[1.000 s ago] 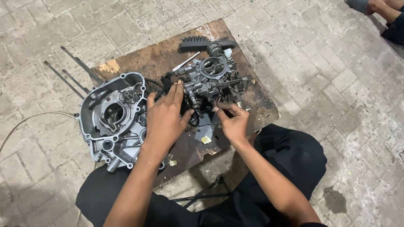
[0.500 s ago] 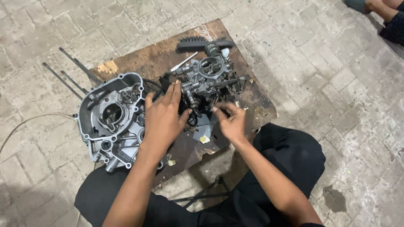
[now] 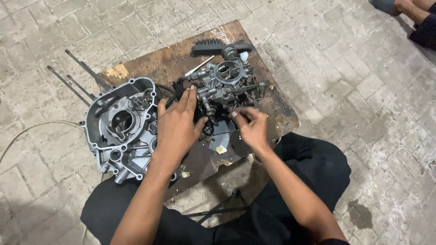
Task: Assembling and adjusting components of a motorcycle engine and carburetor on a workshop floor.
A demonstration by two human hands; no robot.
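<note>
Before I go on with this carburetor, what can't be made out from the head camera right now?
- Head view: the near side of the carburetor is hidden behind the left hand and right hand.
- Whatever the right hand's fingertips pinch is too small to tell.
- The right edge of the engine casing is covered by the left hand.
- The other person at top right is cut off by the frame edge.

Bare forearms, black trousers [image 3: 313, 168], no gloves.
</note>
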